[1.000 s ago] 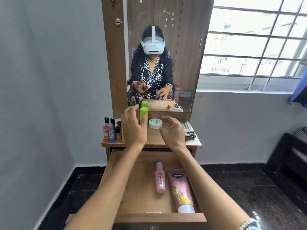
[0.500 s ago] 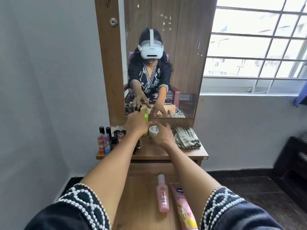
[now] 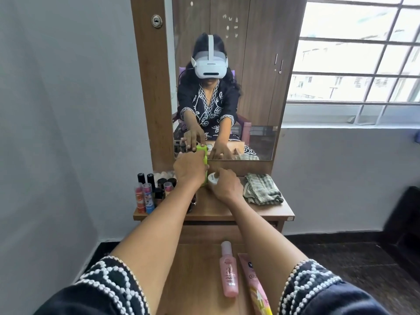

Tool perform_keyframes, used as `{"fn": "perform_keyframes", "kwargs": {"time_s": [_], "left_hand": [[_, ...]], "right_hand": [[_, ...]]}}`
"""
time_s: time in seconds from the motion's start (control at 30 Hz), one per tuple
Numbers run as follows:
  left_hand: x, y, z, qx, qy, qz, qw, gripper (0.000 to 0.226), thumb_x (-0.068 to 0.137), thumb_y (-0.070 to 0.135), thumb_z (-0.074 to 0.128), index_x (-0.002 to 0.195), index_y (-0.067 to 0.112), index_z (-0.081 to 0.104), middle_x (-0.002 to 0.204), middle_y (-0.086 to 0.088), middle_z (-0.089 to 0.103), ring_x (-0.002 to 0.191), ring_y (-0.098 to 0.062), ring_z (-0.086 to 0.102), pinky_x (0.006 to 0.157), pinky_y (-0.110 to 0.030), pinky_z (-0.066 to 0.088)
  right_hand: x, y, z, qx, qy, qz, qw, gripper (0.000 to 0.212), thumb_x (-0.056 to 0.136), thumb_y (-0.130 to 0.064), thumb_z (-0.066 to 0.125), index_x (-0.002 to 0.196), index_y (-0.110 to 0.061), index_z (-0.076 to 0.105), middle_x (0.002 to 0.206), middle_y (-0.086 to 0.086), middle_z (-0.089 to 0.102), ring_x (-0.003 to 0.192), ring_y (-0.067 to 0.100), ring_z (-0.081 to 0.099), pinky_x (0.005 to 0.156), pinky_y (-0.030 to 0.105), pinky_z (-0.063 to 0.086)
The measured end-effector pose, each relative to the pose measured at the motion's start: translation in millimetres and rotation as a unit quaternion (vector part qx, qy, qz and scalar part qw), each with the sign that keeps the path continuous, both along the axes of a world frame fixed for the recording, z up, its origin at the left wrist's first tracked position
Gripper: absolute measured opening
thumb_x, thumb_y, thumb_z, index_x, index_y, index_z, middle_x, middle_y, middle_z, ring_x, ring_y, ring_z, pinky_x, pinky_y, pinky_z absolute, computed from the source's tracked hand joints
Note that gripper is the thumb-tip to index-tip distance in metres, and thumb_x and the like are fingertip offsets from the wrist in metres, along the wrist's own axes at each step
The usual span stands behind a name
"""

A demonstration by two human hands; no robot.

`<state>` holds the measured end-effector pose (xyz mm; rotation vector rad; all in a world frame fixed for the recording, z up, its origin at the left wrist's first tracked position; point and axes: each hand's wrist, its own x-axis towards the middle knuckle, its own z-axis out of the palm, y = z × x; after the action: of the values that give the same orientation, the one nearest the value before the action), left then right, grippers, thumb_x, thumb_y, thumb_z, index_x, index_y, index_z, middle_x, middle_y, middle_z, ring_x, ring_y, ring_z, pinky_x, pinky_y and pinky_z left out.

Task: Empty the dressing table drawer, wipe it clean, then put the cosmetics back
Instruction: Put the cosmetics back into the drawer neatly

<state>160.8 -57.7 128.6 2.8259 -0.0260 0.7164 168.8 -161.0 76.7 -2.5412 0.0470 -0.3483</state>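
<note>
Left hand [image 3: 189, 170]: mid-frame, fingers curled round the green bottle [image 3: 205, 158] at the back of the tabletop [image 3: 268, 211], just under the mirror [image 3: 227, 76].
Right hand [image 3: 226, 186]: just right of the left hand, fingers bent over the white jar [image 3: 212, 178], gripping it from above.
Green bottle: upright, top showing above the left hand; touching or just beside the jar, cannot tell which.
Drawer [image 3: 195, 276]: pulled open, lower centre of the frame, between the forearms.
Pink bottle [image 3: 228, 270]: lying flat in the drawer, cap toward the table.
Pink tube [image 3: 254, 285]: lying just right of the pink bottle, partly hidden by the right forearm.
Small bottles [image 3: 148, 192]: cluster standing on the left end of the tabletop, partly behind the left forearm.
Cloth [image 3: 261, 188]: striped, crumpled, on the right end of the tabletop, near the right hand.
Mirror: reflects both hands on the same two items.
</note>
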Motion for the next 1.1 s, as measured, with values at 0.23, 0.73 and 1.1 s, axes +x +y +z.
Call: {"fn": "perform_keyframes", "kwargs": {"time_s": [0.23, 0.73, 1.1], "left_hand": [[6.0, -5.1, 4.8, -0.031, 0.001, -0.020, 0.999, 0.027, 0.090, 0.027, 0.057, 0.115, 0.018, 0.052, 0.108, -0.009, 0.062, 0.110, -0.030, 0.050, 0.070, -0.035, 0.041], [-58.3, -17.3, 47.6, -0.188, -0.125, -0.140, 0.964, 0.042, 0.089, 0.030, 0.057, 0.123, 0.008, 0.048, 0.114, -0.004, 0.052, 0.101, -0.016, 0.051, 0.081, -0.022, 0.039], [-176.3, 4.7, -30.0, -0.350, -0.064, -0.197, 0.913, 0.041, 0.085, 0.038, 0.057, 0.118, 0.014, 0.052, 0.111, 0.001, 0.049, 0.087, -0.002, 0.053, 0.071, -0.014, 0.048]], "right_hand": [[0.7, -4.1, 3.2, 0.018, -0.004, 0.009, 1.000, 0.034, 0.079, -0.035, 0.066, 0.105, -0.016, 0.056, 0.114, 0.009, 0.057, 0.103, 0.030, 0.057, 0.071, 0.032, 0.039], [-52.2, -48.5, 69.9, 0.149, -0.043, 0.011, 0.988, 0.059, 0.056, -0.040, 0.083, 0.108, -0.016, 0.065, 0.103, 0.001, 0.064, 0.092, 0.015, 0.058, 0.075, 0.023, 0.045], [-191.5, -55.4, 6.7, 0.137, 0.083, 0.057, 0.985, 0.068, 0.051, -0.049, 0.080, 0.111, -0.021, 0.064, 0.089, -0.011, 0.059, 0.074, -0.002, 0.055, 0.062, 0.015, 0.048]]}}
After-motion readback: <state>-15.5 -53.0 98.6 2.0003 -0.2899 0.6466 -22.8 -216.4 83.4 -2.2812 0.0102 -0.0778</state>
